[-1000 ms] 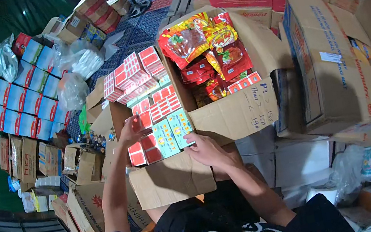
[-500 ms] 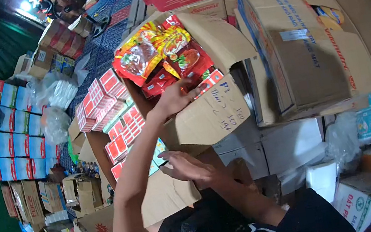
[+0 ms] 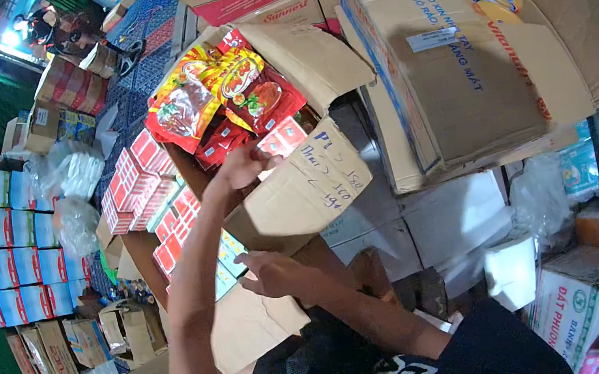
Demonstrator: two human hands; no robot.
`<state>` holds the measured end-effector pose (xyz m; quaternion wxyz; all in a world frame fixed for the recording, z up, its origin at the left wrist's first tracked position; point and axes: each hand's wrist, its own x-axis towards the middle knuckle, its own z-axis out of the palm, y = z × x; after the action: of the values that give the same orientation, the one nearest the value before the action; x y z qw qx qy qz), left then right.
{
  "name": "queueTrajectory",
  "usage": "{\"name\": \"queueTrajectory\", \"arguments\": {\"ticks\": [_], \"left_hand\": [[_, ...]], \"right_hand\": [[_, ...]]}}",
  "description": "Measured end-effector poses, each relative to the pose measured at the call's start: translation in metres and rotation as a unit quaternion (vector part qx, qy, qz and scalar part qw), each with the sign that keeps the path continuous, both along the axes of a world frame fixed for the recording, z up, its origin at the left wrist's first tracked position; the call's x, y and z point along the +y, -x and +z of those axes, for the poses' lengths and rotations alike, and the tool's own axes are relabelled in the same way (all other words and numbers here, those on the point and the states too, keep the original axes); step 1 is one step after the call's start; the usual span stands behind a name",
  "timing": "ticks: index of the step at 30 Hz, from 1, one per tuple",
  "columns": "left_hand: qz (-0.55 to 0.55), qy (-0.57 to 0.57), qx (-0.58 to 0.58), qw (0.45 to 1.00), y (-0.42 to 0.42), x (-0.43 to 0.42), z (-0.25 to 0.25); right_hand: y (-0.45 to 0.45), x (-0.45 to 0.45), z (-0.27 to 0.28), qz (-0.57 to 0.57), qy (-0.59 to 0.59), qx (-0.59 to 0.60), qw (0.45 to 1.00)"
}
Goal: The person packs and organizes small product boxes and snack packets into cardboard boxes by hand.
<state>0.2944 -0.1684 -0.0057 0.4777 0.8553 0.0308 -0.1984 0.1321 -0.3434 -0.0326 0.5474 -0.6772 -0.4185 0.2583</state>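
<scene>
My left hand reaches over the flap of an open carton and is closed on a small red-and-white box at the carton's mouth. Behind it, red and yellow food packets fill that carton. My right hand hovers lower down with its fingers apart, holding nothing I can see. Its fingertips are close to small blue-green boxes; whether they touch is unclear. Beside these, red-and-white boxes lie in rows in a second carton, partly covered by my left forearm. More red-and-white boxes are stacked behind.
A handwritten carton flap stands between my hands. To the right is a large brown carton with open flaps. Blue-and-white boxes are stacked at the left, near plastic bags. At lower right sits a white printed carton.
The view has swung, so everything sits further left. My left hand has brought the red-and-white box slightly out of the packet carton, showing more of it. My right hand stays near the blue-green boxes.
</scene>
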Motion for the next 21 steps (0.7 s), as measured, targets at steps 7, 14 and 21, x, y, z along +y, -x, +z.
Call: {"name": "queueTrajectory", "arguments": {"ticks": [7, 14, 21], "left_hand": [[0.197, -0.056, 0.016, 0.979, 0.096, 0.058, 0.108], [0.417, 0.127, 0.025, 0.899, 0.200, 0.103, 0.132], [0.490, 0.216, 0.012, 0.844, 0.292, 0.138, 0.079]], "right_hand": [[0.000, 0.010, 0.003, -0.022, 0.006, 0.021, 1.000], [-0.001, 0.013, 0.003, -0.021, 0.024, 0.015, 0.999], [-0.007, 0.011, 0.012, -0.002, 0.057, -0.002, 0.998]]}}
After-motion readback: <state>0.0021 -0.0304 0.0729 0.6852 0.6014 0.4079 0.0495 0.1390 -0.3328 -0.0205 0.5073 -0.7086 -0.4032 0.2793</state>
